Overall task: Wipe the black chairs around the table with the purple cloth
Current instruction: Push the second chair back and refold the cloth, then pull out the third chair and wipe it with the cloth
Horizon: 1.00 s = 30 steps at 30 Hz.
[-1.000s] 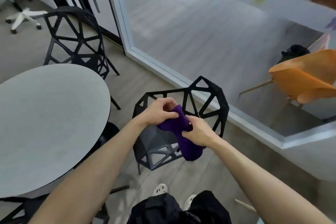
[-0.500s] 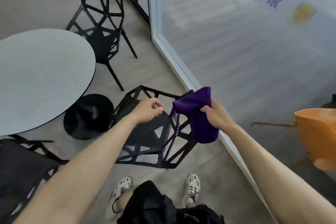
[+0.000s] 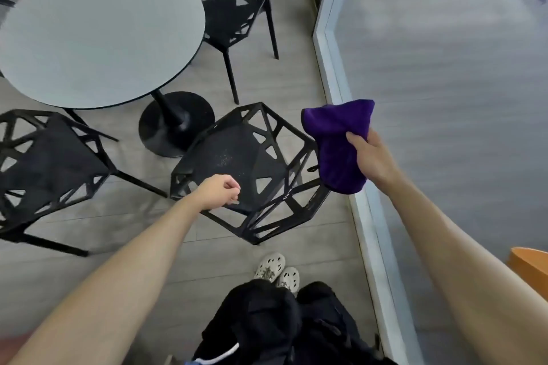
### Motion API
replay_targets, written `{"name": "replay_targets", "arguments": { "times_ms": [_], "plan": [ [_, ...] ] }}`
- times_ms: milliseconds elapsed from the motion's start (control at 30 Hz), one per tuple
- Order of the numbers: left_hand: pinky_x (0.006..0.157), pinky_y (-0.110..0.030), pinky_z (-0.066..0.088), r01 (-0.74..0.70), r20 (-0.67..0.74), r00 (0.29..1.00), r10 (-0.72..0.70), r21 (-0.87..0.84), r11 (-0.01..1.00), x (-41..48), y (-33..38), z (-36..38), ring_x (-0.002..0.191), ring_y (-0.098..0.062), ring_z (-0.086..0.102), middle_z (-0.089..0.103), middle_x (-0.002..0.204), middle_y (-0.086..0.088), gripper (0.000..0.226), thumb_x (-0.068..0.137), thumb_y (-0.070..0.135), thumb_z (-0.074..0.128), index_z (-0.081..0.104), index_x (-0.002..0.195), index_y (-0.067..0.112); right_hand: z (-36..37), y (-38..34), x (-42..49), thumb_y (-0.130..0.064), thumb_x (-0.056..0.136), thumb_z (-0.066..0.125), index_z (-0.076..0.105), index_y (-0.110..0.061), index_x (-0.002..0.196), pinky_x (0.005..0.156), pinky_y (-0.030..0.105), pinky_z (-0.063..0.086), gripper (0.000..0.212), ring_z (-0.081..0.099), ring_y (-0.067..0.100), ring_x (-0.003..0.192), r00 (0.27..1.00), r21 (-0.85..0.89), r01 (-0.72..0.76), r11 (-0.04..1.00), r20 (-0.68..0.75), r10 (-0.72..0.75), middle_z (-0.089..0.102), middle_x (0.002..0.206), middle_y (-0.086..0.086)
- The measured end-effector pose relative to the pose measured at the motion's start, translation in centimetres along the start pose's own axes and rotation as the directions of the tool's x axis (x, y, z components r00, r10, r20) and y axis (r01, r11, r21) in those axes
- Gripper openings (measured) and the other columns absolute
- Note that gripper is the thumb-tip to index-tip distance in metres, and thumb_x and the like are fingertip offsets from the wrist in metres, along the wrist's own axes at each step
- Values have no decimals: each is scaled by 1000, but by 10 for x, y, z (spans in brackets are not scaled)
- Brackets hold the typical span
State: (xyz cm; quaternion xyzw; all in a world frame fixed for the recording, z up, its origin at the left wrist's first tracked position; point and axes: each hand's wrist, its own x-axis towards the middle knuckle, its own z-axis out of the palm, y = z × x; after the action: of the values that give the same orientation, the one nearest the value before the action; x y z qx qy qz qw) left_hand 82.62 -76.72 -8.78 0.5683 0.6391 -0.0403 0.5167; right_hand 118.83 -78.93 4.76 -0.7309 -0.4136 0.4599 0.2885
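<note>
A black lattice chair [image 3: 237,157] stands right below me, its seat speckled with dust. My right hand [image 3: 370,160] grips the purple cloth [image 3: 338,139], which hangs bunched over the chair's right rim. My left hand [image 3: 219,191] hovers over the front of the seat with fingers curled and nothing in them. A second black chair [image 3: 237,0] stands at the far side of the round grey table [image 3: 98,32]. A third black chair [image 3: 50,166] is at the left.
The table's black pedestal base [image 3: 175,121] sits just beyond the near chair. A glass wall with a white frame [image 3: 344,92] runs along the right. An orange chair edge [image 3: 530,267] shows at the lower right. My feet in pale clogs [image 3: 275,272] stand behind the chair.
My hands have separated: the left let go of the cloth and dropped over the seat, the right carried the cloth to the right. My view has tilted down over the chair.
</note>
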Motion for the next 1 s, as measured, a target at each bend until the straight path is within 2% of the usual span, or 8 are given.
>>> {"name": "replay_targets", "arguments": {
  "times_ms": [167,267,367,433,533,633,867,1000],
  "plan": [
    [79,-37,60,279,109,957,-269,-94,956,-17,-25,47,89,-29,80,82,86,-6,36,105,36,55,72,104,4,16,-3,18,-35,111,48,61,-41,133,104,42,51,26,66,15,117,989,-23,80,996,128,-77,71,122,-13],
    [80,-31,53,504,338,830,-443,-116,856,-48,-11,75,88,-23,81,83,94,-9,71,101,72,45,73,107,7,16,-6,27,-31,113,47,63,-38,129,92,30,48,23,64,9,111,977,-46,112,993,185,-102,70,115,-17],
    [84,-34,55,622,511,747,-425,-310,719,-68,11,119,92,-25,81,82,107,-14,96,90,89,48,76,120,1,13,-7,39,-31,114,46,61,-41,122,83,20,44,20,62,1,106,961,-75,140,987,252,-117,67,112,-22],
    [88,-38,58,622,534,778,-331,-584,521,-65,29,154,104,-31,79,80,113,-17,92,92,82,56,72,126,-2,10,-5,46,-31,114,46,60,-40,130,84,20,43,23,60,-3,105,945,-95,167,981,300,-131,67,115,-23],
    [101,-49,60,395,355,859,-369,-918,39,-47,59,203,106,-35,77,80,111,-21,56,108,46,60,65,132,-4,3,6,57,-33,113,46,58,-38,139,90,26,44,29,60,-3,110,923,-128,222,967,348,-166,68,121,-20],
    [76,-45,68,131,207,840,-502,-974,-184,-34,71,219,95,-35,78,79,105,-25,34,112,21,54,64,130,-6,2,13,61,-31,113,44,58,-38,137,83,20,44,28,62,-2,105,889,-174,290,941,413,-198,69,116,-18],
    [60,-37,66,35,62,746,-663,-998,-54,-47,27,209,82,-33,81,81,94,-21,27,111,22,60,69,116,-3,50,19,56,-28,114,45,53,-33,107,56,23,43,12,55,18,65,770,-307,496,813,587,-248,66,84,9],
    [56,-41,66,4,-68,550,-833,-996,84,-63,-20,199,58,-34,76,77,78,-17,37,113,33,54,66,100,0,84,42,43,-30,115,43,58,-26,112,62,37,54,16,69,31,79,712,-328,525,786,674,-194,71,93,12]
  ]
}}
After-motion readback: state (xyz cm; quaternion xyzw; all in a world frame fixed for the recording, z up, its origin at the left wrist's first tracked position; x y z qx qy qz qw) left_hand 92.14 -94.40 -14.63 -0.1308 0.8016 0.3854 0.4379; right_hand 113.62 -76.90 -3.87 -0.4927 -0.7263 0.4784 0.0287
